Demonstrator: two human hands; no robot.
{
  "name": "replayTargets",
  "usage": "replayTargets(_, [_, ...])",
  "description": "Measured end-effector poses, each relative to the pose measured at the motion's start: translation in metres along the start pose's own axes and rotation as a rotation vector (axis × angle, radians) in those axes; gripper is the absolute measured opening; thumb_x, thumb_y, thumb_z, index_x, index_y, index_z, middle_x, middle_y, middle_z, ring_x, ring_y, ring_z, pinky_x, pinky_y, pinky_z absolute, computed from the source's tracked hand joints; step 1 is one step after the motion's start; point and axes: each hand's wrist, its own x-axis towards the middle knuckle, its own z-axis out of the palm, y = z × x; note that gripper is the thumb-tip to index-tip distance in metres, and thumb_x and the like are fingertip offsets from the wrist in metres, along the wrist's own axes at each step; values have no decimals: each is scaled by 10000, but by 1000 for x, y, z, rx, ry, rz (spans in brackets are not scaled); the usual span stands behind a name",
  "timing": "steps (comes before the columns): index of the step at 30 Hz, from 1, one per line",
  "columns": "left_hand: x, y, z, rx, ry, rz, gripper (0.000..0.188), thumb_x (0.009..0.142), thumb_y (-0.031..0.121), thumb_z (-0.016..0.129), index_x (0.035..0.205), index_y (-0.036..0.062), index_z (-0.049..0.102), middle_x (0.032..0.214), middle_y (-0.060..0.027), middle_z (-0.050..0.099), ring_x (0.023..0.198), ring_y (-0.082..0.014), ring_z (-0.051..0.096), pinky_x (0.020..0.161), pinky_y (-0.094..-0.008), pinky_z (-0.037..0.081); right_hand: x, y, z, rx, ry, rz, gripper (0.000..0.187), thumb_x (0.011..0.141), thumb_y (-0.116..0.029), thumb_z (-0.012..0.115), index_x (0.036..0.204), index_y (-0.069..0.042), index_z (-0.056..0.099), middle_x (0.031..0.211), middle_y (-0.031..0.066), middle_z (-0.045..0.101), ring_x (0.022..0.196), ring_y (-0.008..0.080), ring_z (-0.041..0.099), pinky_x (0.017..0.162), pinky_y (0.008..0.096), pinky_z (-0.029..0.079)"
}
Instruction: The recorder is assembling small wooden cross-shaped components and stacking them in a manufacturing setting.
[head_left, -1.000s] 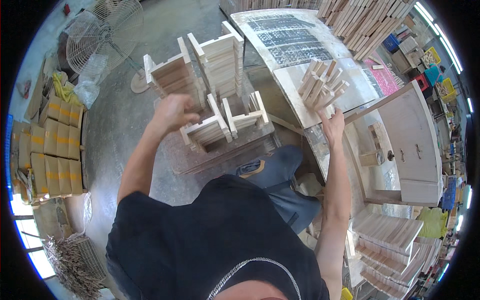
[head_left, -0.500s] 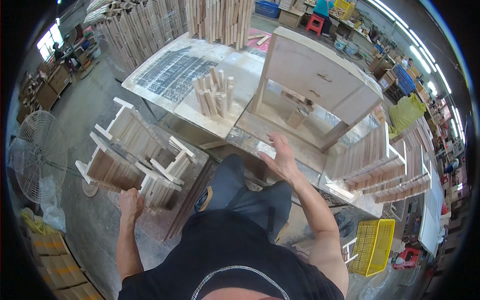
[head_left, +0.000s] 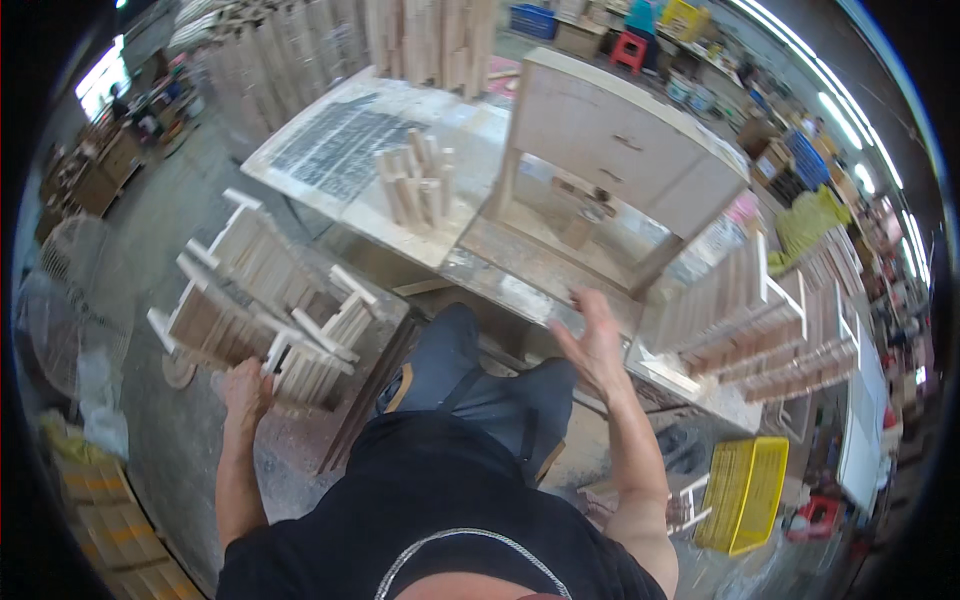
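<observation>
While looking down past a black T-shirt (head_left: pixel 430 480) and grey-blue trousers (head_left: pixel 445 345), can see the left hand (head_left: pixel 248 388) over at 8 o'clock from the middle of the view, with fingers curled in at the near end of some stacked wooden parts (head_left: pixel 215 332). Looks partly closed, but honestly can't tell about any real grip on a piece. Got those stacks sitting around 9 o'clock on a low platform (head_left: pixel 310 430), with lighter strips across the ends, all kinda blurry.

Over at 4 o'clock, got the right hand (head_left: pixel 597 348) near the front edge of a workbench (head_left: pixel 550 260), pretty wide open, with the thumb well away from the fingers and nothing visible in it. Can't say for sure about contact with the bench.

Up at 11 o'clock, can spot a bundle of short wooden sticks (head_left: pixel 415 185) standing on a pale table (head_left: pixel 475 135). Swing round to 1 o'clock for a big pale wooden panel (head_left: pixel 610 120) on legs, then 3 o'clock for more pale wooden stacks (head_left: pixel 715 300). Further out, got a yellow plastic basket (head_left: pixel 742 495) at 4 o'clock, plus cardboard boxes (head_left: pixel 110 520) at 8 and a wire-cage fan (head_left: pixel 85 260) at 9.
</observation>
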Motion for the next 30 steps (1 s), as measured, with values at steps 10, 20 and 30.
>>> replayTargets(10, [19, 163, -120, -1035, 102, 453, 149, 906, 127, 709, 996, 8, 698, 871, -134, 650, 830, -258, 620, 829, -369, 485, -61, -38, -145, -448, 481, -167, 347, 832, 59, 708, 1171, -2, 665, 1119, 200, 673, 1048, 367, 640, 938, 449, 503])
replayTargets(20, [66, 227, -96, -1353, -584, 616, 217, 1005, 69, 562, 1155, -53, 661, 926, -68, 723, 897, -123, 664, 859, -274, 498, -58, -1, -349, -768, 338, 484, 248, 867, -103, 658, 1100, -51, 727, 1101, 199, 718, 1042, 389, 662, 982, 432, 513])
replayTargets(30, [80, 259, -86, -1571, -973, 530, 248, 1014, 105, 548, 1132, -79, 668, 993, -141, 740, 905, -185, 719, 856, -316, 545, -43, 78, -383, -754, 2, 466, 352, 760, -119, 774, 1104, -46, 751, 1016, 153, 721, 1047, 344, 637, 978, 410, 476])
